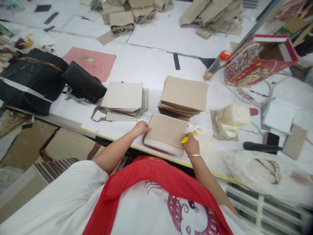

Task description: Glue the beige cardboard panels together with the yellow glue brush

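Left hand (141, 128) at the left side of the top panel (167, 130), fingertips at the panel's edge; whether its grip pinches the panel or only steadies it cannot be told; right hand (192, 143) at the panel's right side, its grip wrapped around the yellow handle of a tool (186, 139), the tool's pale head pointing away from the person and to the right; the panel is beige and lies flat on a low pile at the near edge of the counter (151, 68), a paler layer showing below it along the near side; behind and to the left stands a stack of pale sheets (124, 94), some out of line; directly behind the panel stands a taller stack of beige boards (186, 93), its edges uneven; to the right, well apart from the right hand, a yellowish tub (233, 115) lies near a white roll (229, 131), with a black handle (259, 146) and a clear plastic bag (264, 173) farther right; behind these stand a red-capped jar (217, 65) and a red carton (259, 62); on the left lie a black bag (84, 81) and a pink sheet (97, 63); folded beige pieces (215, 16) are heaped at the far side
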The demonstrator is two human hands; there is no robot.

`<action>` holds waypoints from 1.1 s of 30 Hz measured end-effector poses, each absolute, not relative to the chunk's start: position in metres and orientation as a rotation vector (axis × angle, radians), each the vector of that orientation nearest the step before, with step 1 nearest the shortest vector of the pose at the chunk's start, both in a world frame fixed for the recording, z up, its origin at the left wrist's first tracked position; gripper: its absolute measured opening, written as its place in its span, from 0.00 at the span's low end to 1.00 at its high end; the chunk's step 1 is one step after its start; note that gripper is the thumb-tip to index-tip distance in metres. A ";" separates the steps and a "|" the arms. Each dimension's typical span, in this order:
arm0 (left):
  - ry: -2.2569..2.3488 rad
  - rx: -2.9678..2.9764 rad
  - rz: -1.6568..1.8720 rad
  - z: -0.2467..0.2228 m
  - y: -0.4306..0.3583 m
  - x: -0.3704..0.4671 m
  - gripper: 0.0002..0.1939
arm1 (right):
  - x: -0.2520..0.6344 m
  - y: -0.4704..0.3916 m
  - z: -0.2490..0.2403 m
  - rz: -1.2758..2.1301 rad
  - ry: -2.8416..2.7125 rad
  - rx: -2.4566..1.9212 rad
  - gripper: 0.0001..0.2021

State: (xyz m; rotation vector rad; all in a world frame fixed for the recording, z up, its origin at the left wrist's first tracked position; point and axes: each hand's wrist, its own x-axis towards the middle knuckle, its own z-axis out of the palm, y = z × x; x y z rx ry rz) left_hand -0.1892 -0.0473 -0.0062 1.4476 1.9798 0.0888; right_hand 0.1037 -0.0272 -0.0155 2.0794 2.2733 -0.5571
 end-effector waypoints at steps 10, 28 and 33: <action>1.987 1.500 0.022 -0.007 -0.049 -0.189 0.12 | 0.104 -0.026 -0.012 -0.621 2.240 2.045 0.12; 1.979 1.522 -0.036 -0.006 -0.045 -0.188 0.13 | 0.105 -0.021 0.001 -0.438 2.179 1.919 0.14; 1.980 1.575 -0.076 -0.009 -0.043 -0.190 0.14 | 0.115 -0.014 0.010 -0.320 2.116 2.023 0.27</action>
